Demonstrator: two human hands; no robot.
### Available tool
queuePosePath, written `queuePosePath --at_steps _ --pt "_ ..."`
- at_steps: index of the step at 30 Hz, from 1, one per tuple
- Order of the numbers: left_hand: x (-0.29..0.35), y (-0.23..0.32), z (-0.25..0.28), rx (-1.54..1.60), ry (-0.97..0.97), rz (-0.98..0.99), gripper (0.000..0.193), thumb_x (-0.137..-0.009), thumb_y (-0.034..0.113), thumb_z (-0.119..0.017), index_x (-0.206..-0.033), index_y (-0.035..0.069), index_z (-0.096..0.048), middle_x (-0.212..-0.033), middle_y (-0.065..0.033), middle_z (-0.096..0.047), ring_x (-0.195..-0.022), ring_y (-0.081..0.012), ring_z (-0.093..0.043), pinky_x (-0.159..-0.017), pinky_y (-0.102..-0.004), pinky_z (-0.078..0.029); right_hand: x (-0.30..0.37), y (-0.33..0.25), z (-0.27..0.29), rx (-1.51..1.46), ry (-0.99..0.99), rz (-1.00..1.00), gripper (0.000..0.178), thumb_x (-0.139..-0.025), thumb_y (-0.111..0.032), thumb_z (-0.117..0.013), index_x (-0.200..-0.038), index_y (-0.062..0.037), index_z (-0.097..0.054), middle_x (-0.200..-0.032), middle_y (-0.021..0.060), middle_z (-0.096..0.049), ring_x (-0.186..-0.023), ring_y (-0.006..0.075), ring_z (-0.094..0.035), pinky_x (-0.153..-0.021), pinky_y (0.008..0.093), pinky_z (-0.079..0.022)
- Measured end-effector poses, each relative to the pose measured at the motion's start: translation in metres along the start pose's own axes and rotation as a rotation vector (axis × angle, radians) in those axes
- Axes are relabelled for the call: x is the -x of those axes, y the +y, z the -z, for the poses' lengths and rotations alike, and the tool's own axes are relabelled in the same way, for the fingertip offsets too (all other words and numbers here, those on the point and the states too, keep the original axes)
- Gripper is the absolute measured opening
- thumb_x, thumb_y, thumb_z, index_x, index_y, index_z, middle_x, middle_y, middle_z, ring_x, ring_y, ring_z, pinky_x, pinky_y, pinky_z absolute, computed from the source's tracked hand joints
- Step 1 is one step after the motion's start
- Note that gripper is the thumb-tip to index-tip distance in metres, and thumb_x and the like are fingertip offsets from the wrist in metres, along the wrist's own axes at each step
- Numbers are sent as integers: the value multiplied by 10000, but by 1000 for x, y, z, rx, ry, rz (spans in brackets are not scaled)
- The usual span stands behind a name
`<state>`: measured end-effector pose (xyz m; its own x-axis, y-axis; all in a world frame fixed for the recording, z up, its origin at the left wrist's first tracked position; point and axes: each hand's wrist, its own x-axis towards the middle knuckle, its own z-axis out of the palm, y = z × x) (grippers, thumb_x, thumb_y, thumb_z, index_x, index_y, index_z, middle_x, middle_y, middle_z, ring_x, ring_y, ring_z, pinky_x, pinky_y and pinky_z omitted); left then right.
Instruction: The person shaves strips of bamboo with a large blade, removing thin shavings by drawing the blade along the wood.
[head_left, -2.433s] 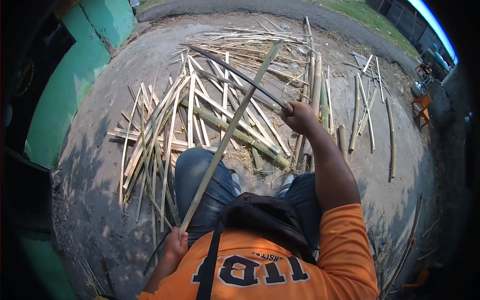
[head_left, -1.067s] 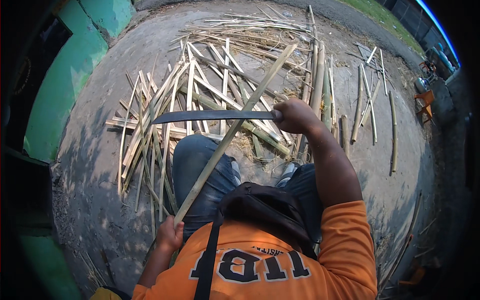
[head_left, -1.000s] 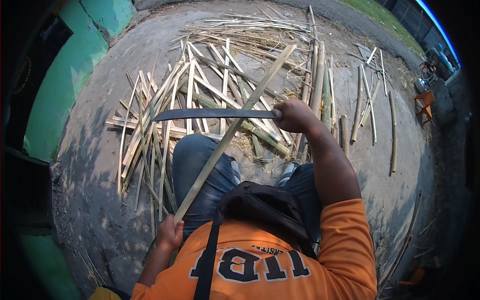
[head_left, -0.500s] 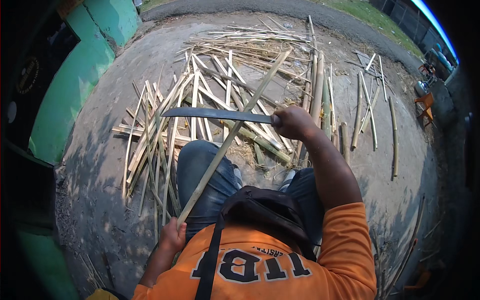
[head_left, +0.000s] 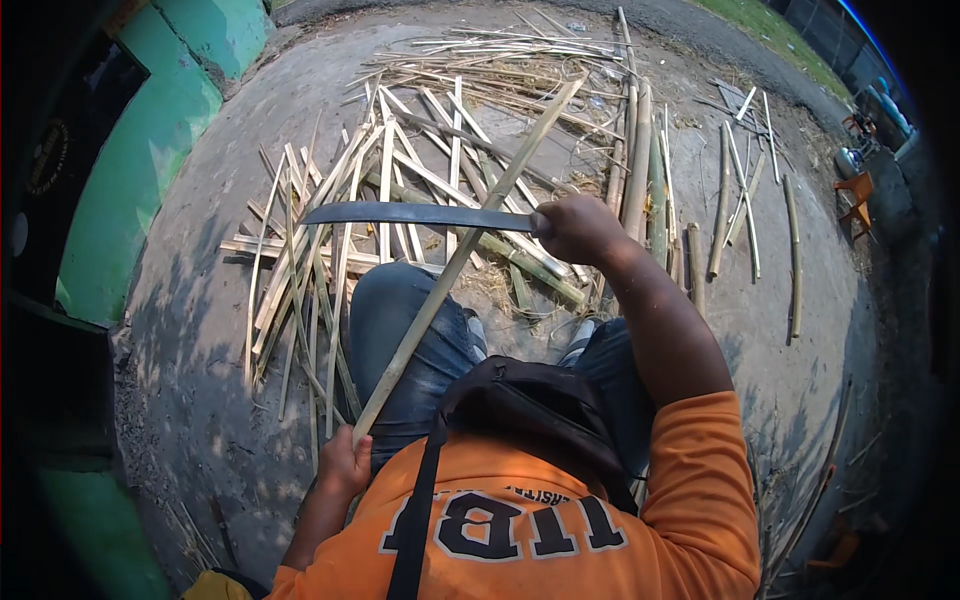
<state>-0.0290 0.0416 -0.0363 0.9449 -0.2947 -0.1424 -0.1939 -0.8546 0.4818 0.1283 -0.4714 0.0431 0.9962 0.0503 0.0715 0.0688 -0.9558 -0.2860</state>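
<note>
My right hand [head_left: 583,231] is closed round the handle of a machete [head_left: 400,213]. Its long grey blade points left and crosses over a long bamboo strip [head_left: 440,290]. My left hand [head_left: 345,460] grips the near end of that strip beside my left thigh. From there the strip slants up and to the right, its far end beyond the blade. Whether the blade's edge touches the strip I cannot tell.
Many split bamboo strips [head_left: 386,190] lie in a loose pile ahead and to the left. Thicker bamboo poles [head_left: 637,160] stretch away in front. More poles [head_left: 721,200] lie at the right. A green wall [head_left: 150,160] stands at the left, an orange chair [head_left: 855,200] far right.
The machete and my right hand have shifted slightly left and up across the strip. My left hand keeps its hold, and the strip stays slanted. The view has tilted a little.
</note>
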Motion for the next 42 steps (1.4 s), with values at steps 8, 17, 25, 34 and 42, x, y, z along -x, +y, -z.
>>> queuePosePath --at_steps 8,17,25,34,42 --pt "-4 6 2 -43 -23 46 472 -1050 501 -520 -980 34 -521 -815 -303 -655 -838 -570 -631 -681 -628 -483 -10 41 -24 -61 184 -49 227 -959 -290 -601 -885 -129 -744 -759 170 -700 -739 405 -694 -732 526 -578" --pt "-2 -1 -2 63 -29 -7 549 -1058 561 -474 -959 22 -511 -783 -302 -638 -827 -575 -622 -656 -604 -477 -1 -8 -3 16 161 183 173 -908 -229 -621 -812 -118 -711 -724 169 -674 -721 407 -681 -686 533 -549" --pt "-4 0 -4 87 -16 -10 553 -1061 565 -466 -973 23 -528 -779 -305 -637 -825 -577 -625 -652 -602 -480 -6 59 -4 -68 274 -34 219 -957 -261 -605 -880 -104 -736 -773 198 -693 -750 429 -682 -718 525 -564" --pt "-6 -4 -12 101 9 -30 554 -1053 572 -478 -999 24 -540 -799 -304 -641 -835 -575 -626 -652 -599 -485 4 7 15 36 125 133 172 -908 -239 -626 -828 -113 -711 -770 180 -687 -755 426 -672 -722 543 -545" --pt "-2 -3 -11 29 19 -2 542 -1048 562 -497 -1015 22 -545 -817 -300 -651 -835 -566 -637 -651 -597 -492 2 19 16 -73 163 -31 145 -891 -185 -649 -835 -66 -710 -741 224 -653 -731 455 -646 -698 540 -532"
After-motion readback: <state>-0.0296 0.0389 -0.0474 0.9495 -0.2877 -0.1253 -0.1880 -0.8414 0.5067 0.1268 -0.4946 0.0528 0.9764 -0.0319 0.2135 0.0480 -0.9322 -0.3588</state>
